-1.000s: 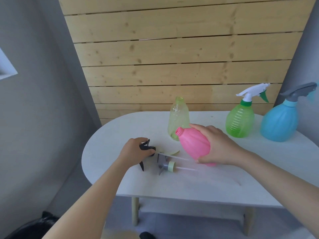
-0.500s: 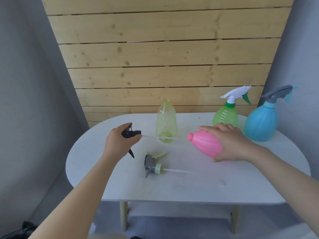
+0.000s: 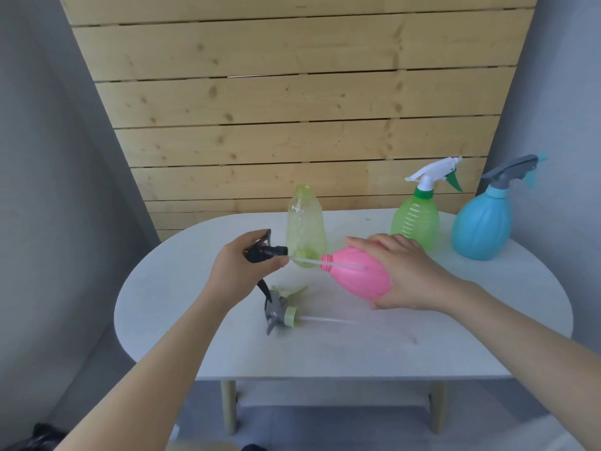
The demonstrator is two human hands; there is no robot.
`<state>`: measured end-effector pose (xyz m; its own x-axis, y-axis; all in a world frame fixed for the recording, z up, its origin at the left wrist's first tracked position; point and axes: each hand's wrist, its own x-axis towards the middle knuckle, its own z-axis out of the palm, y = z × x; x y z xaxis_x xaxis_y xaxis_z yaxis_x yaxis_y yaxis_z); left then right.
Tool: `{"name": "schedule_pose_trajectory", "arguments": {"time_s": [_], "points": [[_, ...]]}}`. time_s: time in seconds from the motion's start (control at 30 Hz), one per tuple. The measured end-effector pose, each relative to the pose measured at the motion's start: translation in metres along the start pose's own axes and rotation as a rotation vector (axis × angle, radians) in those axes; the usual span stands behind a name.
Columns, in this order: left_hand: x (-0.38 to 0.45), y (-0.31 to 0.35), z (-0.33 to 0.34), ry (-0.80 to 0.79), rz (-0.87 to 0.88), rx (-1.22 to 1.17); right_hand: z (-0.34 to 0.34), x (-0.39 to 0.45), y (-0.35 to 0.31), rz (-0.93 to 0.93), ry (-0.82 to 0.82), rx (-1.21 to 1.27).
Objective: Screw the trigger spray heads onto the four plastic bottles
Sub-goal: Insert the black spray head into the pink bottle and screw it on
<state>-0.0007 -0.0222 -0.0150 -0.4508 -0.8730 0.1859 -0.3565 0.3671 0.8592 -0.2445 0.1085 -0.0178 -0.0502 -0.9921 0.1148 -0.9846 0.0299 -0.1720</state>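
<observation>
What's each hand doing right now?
Left hand: grips the black spray head.
Right hand: holds the pink bottle, tilted above the table.

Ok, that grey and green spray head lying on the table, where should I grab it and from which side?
Grip the grey and green spray head by its grey body just behind the pale green collar, coming from above. It lies on its side on the table, its thin dip tube pointing right; the tube looks too flimsy to hold, and the body leaves the collar free to turn.

Single head-worn view, facing forward and down, close over the table (image 3: 325,353)
</observation>
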Motion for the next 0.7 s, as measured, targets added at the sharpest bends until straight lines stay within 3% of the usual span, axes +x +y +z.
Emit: {"name": "schedule_pose_trajectory", "arguments": {"time_s": [0.23, 0.47, 0.7], "points": [[0.003, 0.006, 0.004, -0.026, -0.034, -0.081, 0.003, 0.004, -0.007, -0.032, 0.139, 0.086], [0.009, -0.007, -0.027, 0.159, -0.048, 0.031, -0.008, 0.002, 0.014, 0.048, 0.174, 0.166], [0.009, -0.008, -0.030, 0.172, -0.026, 0.003, -0.009, -0.001, 0.017, 0.036, 0.158, 0.215]]}}
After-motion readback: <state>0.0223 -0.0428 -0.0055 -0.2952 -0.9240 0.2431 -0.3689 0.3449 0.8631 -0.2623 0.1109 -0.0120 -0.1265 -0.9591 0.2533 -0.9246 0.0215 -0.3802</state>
